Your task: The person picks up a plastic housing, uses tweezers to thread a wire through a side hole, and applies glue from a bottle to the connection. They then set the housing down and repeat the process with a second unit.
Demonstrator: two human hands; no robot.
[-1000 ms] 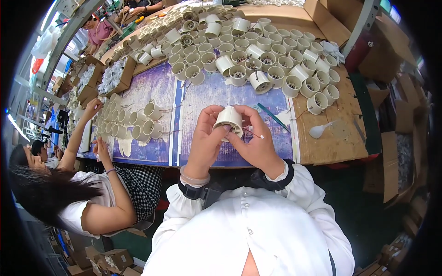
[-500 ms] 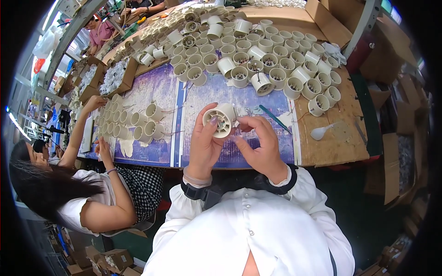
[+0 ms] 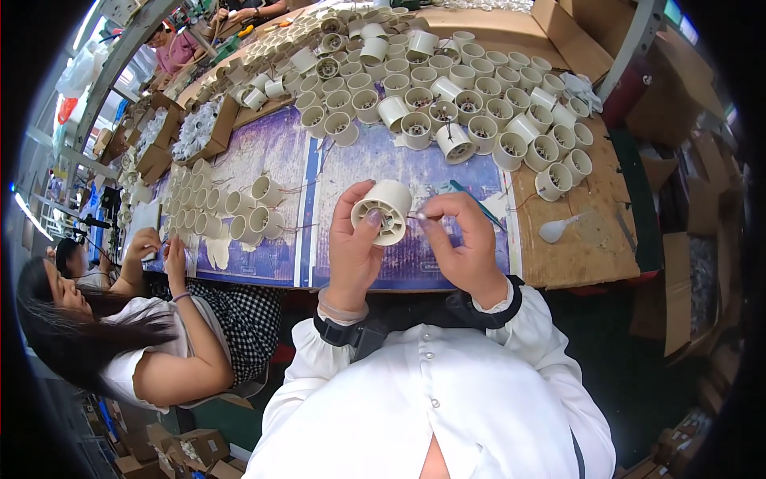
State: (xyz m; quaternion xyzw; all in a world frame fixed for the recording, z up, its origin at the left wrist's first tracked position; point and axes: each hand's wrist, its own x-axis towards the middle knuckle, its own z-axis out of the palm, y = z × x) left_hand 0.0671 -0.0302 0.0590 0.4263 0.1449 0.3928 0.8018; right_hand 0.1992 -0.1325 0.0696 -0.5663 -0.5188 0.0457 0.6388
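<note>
My left hand point(image 3: 353, 259) grips a cream plastic cylindrical housing point(image 3: 392, 196) over the front of the table. Its spoked end faces me, with small metal parts inside and my thumb across the spokes. Just right of it, my right hand point(image 3: 465, 246) pinches a thin wire point(image 3: 412, 215) at the housing's side; the wire's end is hidden by the fingertips. A teal pen-like tool point(image 3: 488, 213) lies behind my right hand, partly covered by it.
Many similar housings point(image 3: 509, 150) crowd the far table, some tipped over. Grouped housings point(image 3: 266, 220) with trailing wires stand left. A white plastic scoop-like piece point(image 3: 552, 231) lies right. Cardboard boxes point(image 3: 227, 128) hold clear parts. A co-worker point(image 3: 187, 347) sits at my left.
My right hand has moved slightly right, away from the housing, with thumb and forefinger now pinched together. The co-worker's reaching hand has come back toward their other hand.
</note>
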